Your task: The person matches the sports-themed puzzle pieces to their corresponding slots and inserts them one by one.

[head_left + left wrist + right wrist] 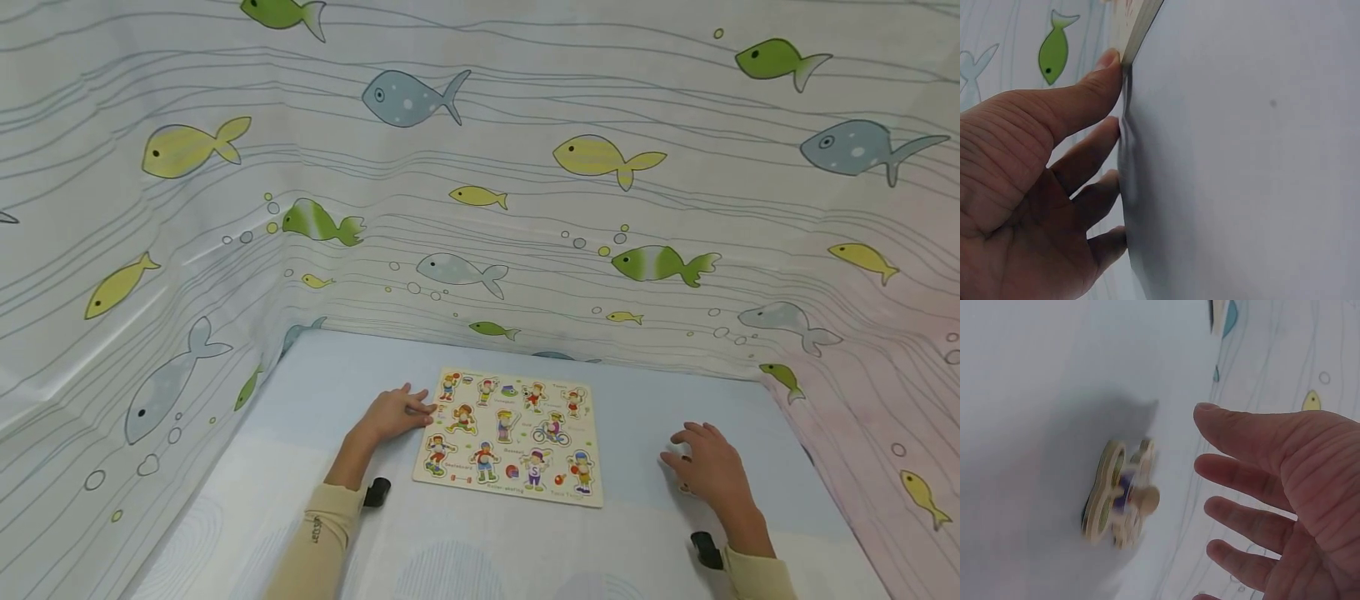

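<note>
A wooden knob puzzle board [487,435] with printed sports figures lies on the table, slightly turned. At its left edge is my left hand [395,414]; in the left wrist view the thumb [1094,84] touches the board's edge, and the other fingertips rest on the table beside it. To the right of the board, my right hand [708,465] hovers with relaxed, spread fingers and holds nothing. Close below it is a small wooden puzzle piece [1107,494] with a round knob [1147,500], a little blurred and apart from the fingers; in the head view the hand mostly hides it.
The pale blue and white table [637,533] carries the board near its far side. Behind and on both sides rise fabric walls [525,242] printed with fish and wavy lines. Dark wrist cameras sit below the left hand [377,492] and right hand [706,550].
</note>
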Tool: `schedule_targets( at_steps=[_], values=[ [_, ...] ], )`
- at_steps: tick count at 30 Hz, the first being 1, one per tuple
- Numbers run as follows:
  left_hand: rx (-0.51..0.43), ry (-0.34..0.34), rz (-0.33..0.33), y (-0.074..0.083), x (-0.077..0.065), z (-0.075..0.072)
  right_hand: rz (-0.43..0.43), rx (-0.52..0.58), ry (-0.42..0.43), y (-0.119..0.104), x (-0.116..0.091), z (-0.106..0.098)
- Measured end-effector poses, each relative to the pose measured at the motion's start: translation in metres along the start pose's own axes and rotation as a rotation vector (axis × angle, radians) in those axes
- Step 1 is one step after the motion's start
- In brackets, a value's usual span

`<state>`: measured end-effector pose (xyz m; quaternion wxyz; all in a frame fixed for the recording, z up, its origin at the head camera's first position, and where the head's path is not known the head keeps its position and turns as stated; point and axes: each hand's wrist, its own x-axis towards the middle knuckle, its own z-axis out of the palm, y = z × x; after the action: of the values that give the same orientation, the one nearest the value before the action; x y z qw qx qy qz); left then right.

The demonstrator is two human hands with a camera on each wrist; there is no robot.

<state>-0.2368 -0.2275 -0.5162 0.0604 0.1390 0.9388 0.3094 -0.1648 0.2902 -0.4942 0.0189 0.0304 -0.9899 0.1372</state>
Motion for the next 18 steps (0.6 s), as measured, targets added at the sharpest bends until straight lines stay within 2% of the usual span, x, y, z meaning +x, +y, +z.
schedule_targets(
  at_steps=[7,12,18],
  values=[
    [0.004,0.002,-0.012,-0.001,0.001,-0.001,0.062,-0.01,-0.043,0.02,-0.006,-0.001],
    [0.003,0.005,-0.002,-0.002,0.0,0.0,0.108,-0.006,-0.081,0.027,-0.008,0.0],
    [-0.01,0.001,0.01,-0.001,0.0,0.001,0.119,0.005,-0.093,0.03,-0.01,0.0]
  ],
)
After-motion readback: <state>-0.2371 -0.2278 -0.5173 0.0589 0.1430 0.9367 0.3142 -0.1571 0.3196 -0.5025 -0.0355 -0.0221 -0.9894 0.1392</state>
